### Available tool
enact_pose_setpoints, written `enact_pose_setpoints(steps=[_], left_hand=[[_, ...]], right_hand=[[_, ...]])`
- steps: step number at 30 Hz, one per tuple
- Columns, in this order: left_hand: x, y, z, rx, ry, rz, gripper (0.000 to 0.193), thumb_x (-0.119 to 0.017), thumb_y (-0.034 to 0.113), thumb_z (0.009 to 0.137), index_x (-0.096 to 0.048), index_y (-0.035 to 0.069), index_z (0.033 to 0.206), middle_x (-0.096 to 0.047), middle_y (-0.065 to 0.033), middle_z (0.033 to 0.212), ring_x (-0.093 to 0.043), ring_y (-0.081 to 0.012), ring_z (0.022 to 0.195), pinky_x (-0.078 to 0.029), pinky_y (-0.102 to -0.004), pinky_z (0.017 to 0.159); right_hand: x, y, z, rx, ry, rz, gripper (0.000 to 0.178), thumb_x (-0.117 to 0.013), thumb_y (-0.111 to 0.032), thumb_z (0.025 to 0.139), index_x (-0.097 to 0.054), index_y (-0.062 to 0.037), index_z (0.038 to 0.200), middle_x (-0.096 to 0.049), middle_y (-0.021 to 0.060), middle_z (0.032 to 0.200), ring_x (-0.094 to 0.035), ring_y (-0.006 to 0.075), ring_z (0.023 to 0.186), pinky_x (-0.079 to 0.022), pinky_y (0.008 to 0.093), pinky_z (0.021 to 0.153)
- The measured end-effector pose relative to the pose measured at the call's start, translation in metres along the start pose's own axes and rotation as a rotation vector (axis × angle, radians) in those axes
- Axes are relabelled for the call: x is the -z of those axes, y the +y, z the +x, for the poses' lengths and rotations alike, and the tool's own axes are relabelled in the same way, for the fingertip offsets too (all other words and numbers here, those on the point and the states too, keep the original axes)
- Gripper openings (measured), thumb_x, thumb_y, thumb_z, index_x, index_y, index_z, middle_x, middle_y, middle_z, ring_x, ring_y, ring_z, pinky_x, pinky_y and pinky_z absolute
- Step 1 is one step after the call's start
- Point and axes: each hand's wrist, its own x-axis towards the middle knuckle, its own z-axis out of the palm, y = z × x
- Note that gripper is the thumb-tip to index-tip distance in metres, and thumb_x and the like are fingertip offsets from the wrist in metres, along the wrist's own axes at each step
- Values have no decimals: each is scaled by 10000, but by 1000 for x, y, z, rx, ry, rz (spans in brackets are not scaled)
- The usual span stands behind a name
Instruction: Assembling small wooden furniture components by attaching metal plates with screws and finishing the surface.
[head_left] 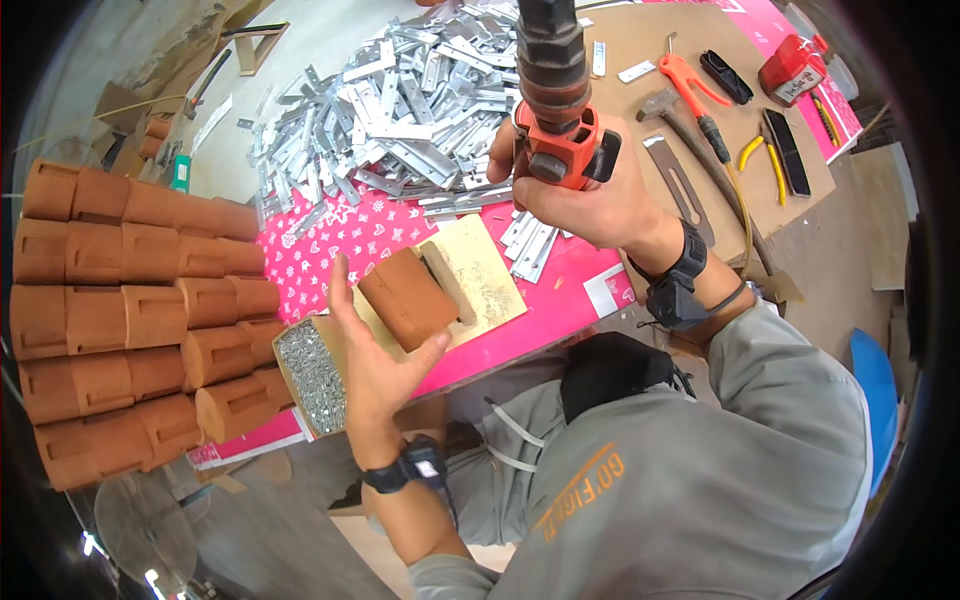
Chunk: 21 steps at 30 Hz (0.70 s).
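My right hand [590, 195] is wrapped round a red and black power drill [560, 150], raised above the table. My left hand [375, 355] has its thumb and index finger spread about a reddish-brown block [408, 298]; the thumb lies at the block's near corner, and whether it touches cannot be told. The block sits on a pale wooden board [495, 290], against a raised wooden strip [447, 282]. Beside my left wrist stands an open box of small screws [310, 385]. A heap of silvery metal brackets [400, 110] lies beyond the block.
Rows of stacked reddish-brown blocks [120, 320] fill the left side. At the right, a cardboard sheet [610, 100] bears a hammer [690, 130], yellow-handled pliers [768, 165], an orange-handled tool [685, 80] and a red bottle [792, 70]. A pink patterned cover [320, 240] lies under the work.
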Motion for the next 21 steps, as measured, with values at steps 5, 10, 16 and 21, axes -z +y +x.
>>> enact_pose_setpoints(steps=[5, 10, 16, 21], left_hand=[[-73, 29, 7, -255, 63, 274, 332, -767, 116, 836, -679, 38, 1147, -673, -147, 1063, -628, -348, 1057, -509, -423, 896], [-137, 17, 48, -159, 39, 389, 202, -737, 92, 861, -667, 5, 1030, -654, -173, 966, -612, -365, 951, -497, -468, 854], [-154, 7, 64, -16, -79, 308, 282, -726, 86, 870, -650, -29, 1116, -658, -197, 1015, -611, -394, 1038, -493, -489, 903], [-147, 11, 63, 100, -180, 312, 310, -725, 99, 858, -645, -31, 1128, -642, -216, 1092, -611, -396, 1074, -498, -485, 932]], right_hand=[[2, -9, -1, -80, 43, 36, 355, -665, 79, 793, -654, 15, 1142, -711, 49, 954, -663, 98, 883, -565, 286, 774], [5, -9, 1, -105, 50, 36, 337, -684, 63, 783, -663, 18, 1117, -715, 52, 947, -660, 97, 877, -560, 280, 779], [12, -4, -6, -48, 64, -35, 323, -721, 26, 750, -684, 12, 1070, -721, 58, 947, -666, 101, 856, -562, 279, 780], [13, -5, -5, -48, 61, -68, 285, -641, 49, 791, -669, 36, 1074, -707, 86, 942, -665, 133, 859, -560, 308, 788]])
